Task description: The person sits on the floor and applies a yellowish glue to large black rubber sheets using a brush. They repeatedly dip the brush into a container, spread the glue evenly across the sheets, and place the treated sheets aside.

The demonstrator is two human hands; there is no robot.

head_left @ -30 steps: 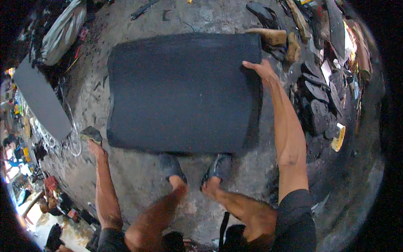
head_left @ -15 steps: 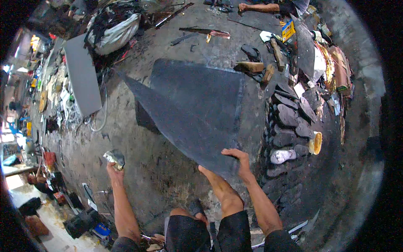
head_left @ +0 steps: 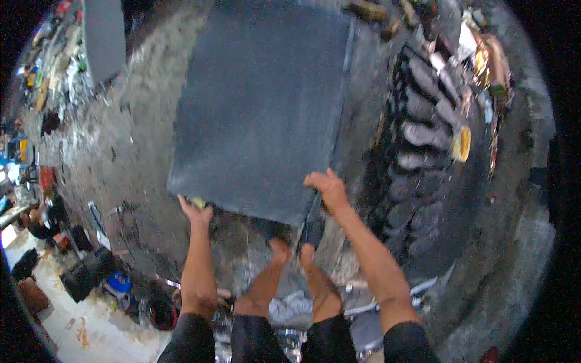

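At the lower left of the frame lies a pale, stained surface point(head_left: 45, 327), with a container with a blue top point(head_left: 118, 281) by its right side. In the upper left, a flat grey panel point(head_left: 104, 39) stands out beside a jumble of small items. Bare, scuffed floor point(head_left: 142, 151) spreads to the right of these.

The left hand point(head_left: 196, 210) is at the lower left corner of the dark sheet, partly curled, with a small yellowish-green lump point(head_left: 199, 202) showing at its fingers; I cannot tell how firmly it has hold of either. The large dark rectangular sheet point(head_left: 260, 109) fills the upper middle, tilted slightly, its near edge just above the person's feet point(head_left: 279, 247). The right hand point(head_left: 328, 190) has bent fingers at the sheet's lower right edge; whether they grip it cannot be told.

Farther right, many dark sole-shaped pieces point(head_left: 423, 134) lie in overlapping rows, a yellow oval piece point(head_left: 462, 144) just beside them.
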